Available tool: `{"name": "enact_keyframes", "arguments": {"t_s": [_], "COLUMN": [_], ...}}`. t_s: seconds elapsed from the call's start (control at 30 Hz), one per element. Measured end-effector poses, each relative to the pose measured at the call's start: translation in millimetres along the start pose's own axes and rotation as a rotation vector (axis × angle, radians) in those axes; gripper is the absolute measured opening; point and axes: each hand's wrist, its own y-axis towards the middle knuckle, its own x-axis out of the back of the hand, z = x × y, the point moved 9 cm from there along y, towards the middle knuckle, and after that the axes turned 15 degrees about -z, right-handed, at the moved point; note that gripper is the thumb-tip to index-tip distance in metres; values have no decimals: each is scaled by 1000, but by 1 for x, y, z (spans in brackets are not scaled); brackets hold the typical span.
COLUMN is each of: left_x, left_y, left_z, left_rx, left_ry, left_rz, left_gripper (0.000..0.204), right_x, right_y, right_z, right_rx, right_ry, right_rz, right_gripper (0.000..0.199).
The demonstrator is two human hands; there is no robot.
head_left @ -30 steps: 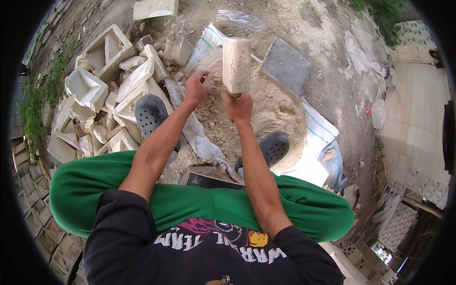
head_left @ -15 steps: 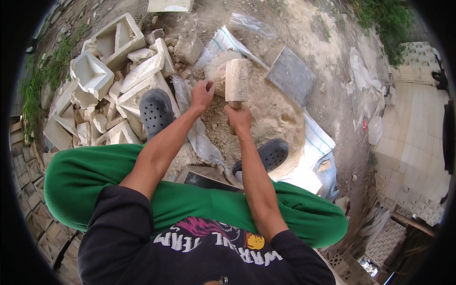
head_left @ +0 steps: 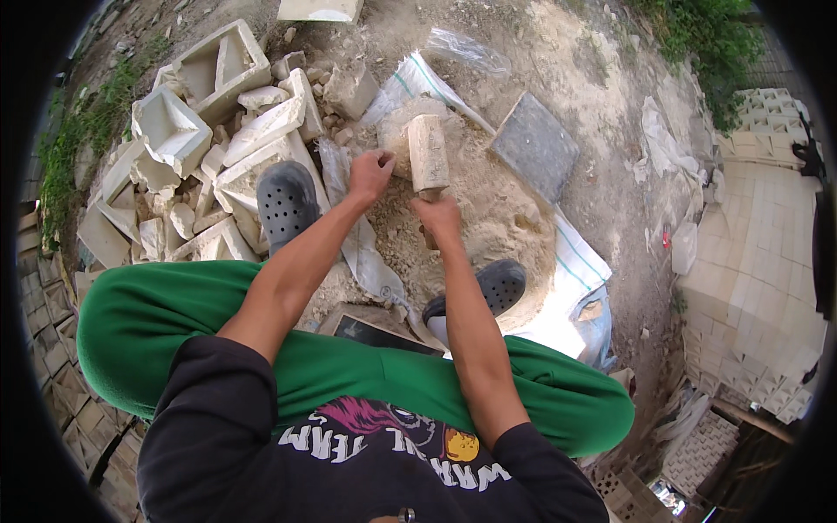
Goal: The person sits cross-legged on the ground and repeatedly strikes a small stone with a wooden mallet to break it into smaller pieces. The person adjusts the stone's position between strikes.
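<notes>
My right hand (head_left: 438,218) is wrapped round the short handle of a wooden mallet (head_left: 428,155). The mallet's thick, pale, dusty head hangs over crushed stone and powder (head_left: 488,228) heaped on a white woven sack (head_left: 579,253). To the left of the mallet, my left hand (head_left: 372,177) is closed with its fingertips pinched together. Whatever those fingers hold, if anything, is hidden or too small to name. Just beyond the mallet head, a pale, dusty lump (head_left: 397,144) is partly covered by it.
Broken pale block pieces (head_left: 261,131) are piled at the left, with a hollow box-shaped block (head_left: 218,74) behind. A grey square slab (head_left: 534,146) lies at the right. My feet in dark clogs (head_left: 288,205) flank the heap. Stacked pale blocks (head_left: 754,235) stand far right.
The mallet head has dropped slightly and swung a little to the left, its handle still in my right hand. My left hand stays almost in place, its fingers still pinched.
</notes>
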Motion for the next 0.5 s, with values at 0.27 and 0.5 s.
{"name": "enact_keyframes", "arguments": {"t_s": [0.27, 0.5], "left_x": [-1, -13], "left_y": [-3, -7], "left_z": [-13, -22], "left_rx": [-82, -111], "left_ry": [37, 114], "left_rz": [-17, 38], "left_gripper": [21, 24], "right_x": [35, -11], "right_y": [-5, -3], "right_z": [42, -32], "right_rx": [140, 182], "right_ry": [113, -59], "right_rz": [-188, -190], "right_gripper": [41, 33]}}
